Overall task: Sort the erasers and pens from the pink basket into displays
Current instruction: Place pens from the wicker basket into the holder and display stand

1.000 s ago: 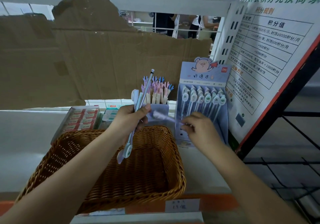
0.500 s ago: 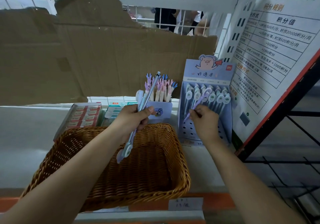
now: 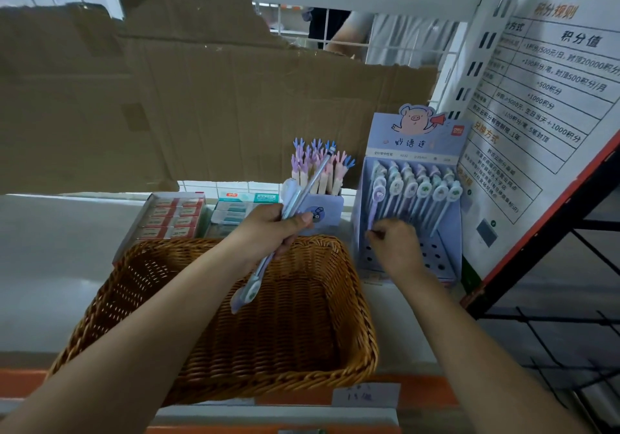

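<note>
Left grip (image 3: pixel 268 228) is curled round a small bunch of pens (image 3: pixel 251 291), held tilted with caps down over the wicker basket (image 3: pixel 367 333). Right grip (image 3: pixel 397 245) pinches the lower end of a purple pen (image 3: pixel 373 207) at the left end of the pig display stand (image 3: pixel 416 145), just right of the basket. Eraser boxes (image 3: pixel 171 215) sit behind the basket.

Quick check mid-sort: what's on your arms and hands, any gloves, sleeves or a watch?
Nothing worn shows. The left hand and right hand are ungloved. The left forearm and right forearm are bare, without sleeves. No watch, bracelet or ring is visible.
</note>
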